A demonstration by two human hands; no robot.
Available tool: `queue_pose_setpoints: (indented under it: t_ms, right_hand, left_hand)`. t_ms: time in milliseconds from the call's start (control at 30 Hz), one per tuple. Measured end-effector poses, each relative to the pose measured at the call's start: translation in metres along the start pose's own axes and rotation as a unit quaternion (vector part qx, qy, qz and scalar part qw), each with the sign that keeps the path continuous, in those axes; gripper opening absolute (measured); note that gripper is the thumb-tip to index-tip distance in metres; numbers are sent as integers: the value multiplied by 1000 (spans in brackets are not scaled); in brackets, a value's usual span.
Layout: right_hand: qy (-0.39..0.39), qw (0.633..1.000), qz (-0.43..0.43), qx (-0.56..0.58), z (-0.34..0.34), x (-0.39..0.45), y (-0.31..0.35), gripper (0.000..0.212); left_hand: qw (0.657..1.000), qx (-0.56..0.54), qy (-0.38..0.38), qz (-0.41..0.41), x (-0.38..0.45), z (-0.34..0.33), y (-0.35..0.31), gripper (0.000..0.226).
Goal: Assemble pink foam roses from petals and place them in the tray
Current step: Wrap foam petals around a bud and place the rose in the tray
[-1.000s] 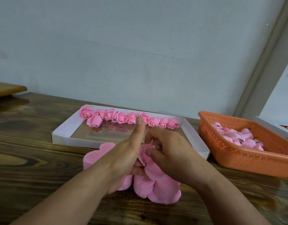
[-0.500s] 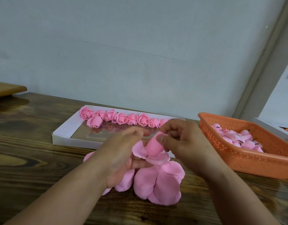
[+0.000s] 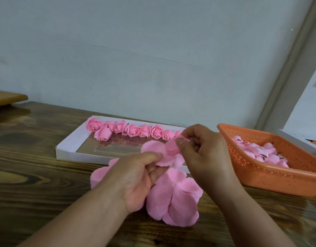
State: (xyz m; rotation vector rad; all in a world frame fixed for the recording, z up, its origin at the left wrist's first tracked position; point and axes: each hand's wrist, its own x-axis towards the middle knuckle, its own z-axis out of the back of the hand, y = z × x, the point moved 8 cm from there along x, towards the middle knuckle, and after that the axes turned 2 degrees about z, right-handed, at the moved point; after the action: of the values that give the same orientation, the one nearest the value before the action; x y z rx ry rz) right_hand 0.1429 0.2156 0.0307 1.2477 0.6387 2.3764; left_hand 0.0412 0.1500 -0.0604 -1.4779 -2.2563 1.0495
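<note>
I am seeing the right hand pinching a curled pink petal between thumb and forefinger, its other fingers curled loosely behind. The left hand is gripping the adjoining petals from below, thumb lying over a flat petal, fingers curled under. Both grips are closing on foam above the surface, just in front of the tray's near wall. A loose petal pile is lying on the surface directly beneath the hands, partly hidden by the left wrist. Finished roses are sitting in a row along the tray's far edge, one rose slightly forward of that row. An orange basket holding pink foam pieces is standing to the right, near the tray.
</note>
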Motion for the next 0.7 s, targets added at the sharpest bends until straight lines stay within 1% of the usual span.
queue_pose_setpoints:
  t_ms: [100,267,367,433,500,600,700]
  right_hand:
    - [-1,1000,6,-21,-1,-1,2,14]
    - [19,999,16,-48,-8,-3,8,8]
    - [72,994,28,-82,-16,-4,12,6]
    - [112,987,31,-107,-21,-5,14,7]
    - [133,984,35,-116,-24,-5,15,7]
    - [127,984,36,-117,-23,-5,14,7]
    - [72,993,21,-92,-14,-2,9,5]
  left_hand:
    - [999,-13,-27,-18,0,5,0,16]
    - [989,82,-64,-105,-6,8,-14,16]
    - [980,125,-76,-132,-13,5,-19,19]
    - [975,151,-79,-141,-16,2,-21,30]
    - [966,200,-72,-149,-18,0,-21,38]
    - [949,257,-55,-174,-19,-4,-22,36]
    - [936,284,-40,-203,-20,-7,-26,25]
